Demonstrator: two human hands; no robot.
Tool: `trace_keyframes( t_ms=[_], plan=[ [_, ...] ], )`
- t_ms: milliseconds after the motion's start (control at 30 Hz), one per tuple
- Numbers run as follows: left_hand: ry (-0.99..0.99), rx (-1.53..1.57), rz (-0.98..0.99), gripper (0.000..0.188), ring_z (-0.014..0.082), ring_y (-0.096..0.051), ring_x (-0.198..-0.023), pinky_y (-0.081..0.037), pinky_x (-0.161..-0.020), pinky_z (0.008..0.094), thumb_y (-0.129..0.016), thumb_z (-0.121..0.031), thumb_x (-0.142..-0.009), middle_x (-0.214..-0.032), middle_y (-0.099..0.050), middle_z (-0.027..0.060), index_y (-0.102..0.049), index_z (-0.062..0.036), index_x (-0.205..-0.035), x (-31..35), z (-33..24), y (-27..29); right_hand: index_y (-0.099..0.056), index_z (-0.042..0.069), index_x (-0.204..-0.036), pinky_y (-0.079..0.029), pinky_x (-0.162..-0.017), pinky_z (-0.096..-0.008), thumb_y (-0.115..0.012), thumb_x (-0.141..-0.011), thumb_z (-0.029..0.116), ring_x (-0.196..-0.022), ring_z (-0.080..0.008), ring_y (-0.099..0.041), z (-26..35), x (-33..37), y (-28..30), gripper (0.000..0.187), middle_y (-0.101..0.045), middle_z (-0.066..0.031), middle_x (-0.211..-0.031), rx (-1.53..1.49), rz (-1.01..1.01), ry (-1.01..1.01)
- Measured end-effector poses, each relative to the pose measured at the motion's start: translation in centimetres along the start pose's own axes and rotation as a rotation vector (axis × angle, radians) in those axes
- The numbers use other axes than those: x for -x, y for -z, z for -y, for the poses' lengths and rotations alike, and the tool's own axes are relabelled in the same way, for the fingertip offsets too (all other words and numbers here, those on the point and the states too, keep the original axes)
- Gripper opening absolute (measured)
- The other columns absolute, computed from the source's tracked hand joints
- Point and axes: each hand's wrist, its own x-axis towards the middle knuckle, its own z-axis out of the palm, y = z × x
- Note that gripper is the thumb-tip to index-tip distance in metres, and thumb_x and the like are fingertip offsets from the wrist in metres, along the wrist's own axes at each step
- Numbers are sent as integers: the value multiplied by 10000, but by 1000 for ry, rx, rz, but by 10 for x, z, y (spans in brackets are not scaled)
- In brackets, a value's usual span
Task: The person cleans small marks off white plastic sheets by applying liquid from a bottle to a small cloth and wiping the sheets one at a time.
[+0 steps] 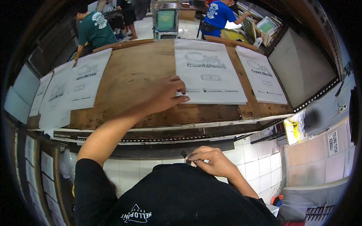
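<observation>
My left hand [167, 94] reaches over the wooden table, its thumb and fingers apart at the left edge of a stack of white printed sheets [211, 77]. They look like flat plastic bags with dark print; whether the fingertips touch them is hard to tell. My right hand [213, 162] is closed in front of my body, below the table edge. A small dark and pale thing [188, 159] sticks out of its fingers, too small to name.
More printed white sheets lie on the right [262, 77] and left [88, 79] of the wooden tabletop [132, 71]. A perforated metal rail [166, 139] runs below its near edge. Beyond it work a person in green [96, 30] and one in blue [218, 15].
</observation>
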Motion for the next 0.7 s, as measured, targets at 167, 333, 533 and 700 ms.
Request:
trace_keyframes(
  t_ms=[167,333,533,700],
  plan=[
    [252,32,151,318,254,-613,-934,-497,-768,387,-803,-306,-883,-1017,-631,103,-651,-58,-1012,-5,-14,3,-767,13,-1039,-566,-888,-381,-662,-858,-21,-1016,-310,-714,-20,30,23,212,-746,-145,-1105,-37,-51,-27],
    [193,37,109,251,244,-618,-883,-494,-769,355,-789,-266,-899,-990,-635,104,-669,-59,-976,-4,-11,-3,-763,19,-1049,-568,-886,-378,-656,-868,-17,-1023,-306,-716,-32,42,41,213,-745,-148,-1134,-51,-18,-10],
    [205,58,56,189,249,-623,-819,-490,-743,360,-728,-213,-949,-939,-665,96,-714,-24,-960,-10,-10,-8,-768,33,-1055,-570,-888,-382,-657,-877,-5,-1040,-319,-714,-39,47,53,213,-743,-148,-1141,-97,40,-3],
    [208,-40,57,239,241,-633,-830,-488,-733,356,-673,-240,-991,-933,-650,126,-709,-4,-976,-14,-9,-5,-751,15,-1071,-559,-863,-396,-646,-894,13,-1006,-331,-700,-51,49,54,206,-729,-151,-1066,-92,57,81]
  ],
)
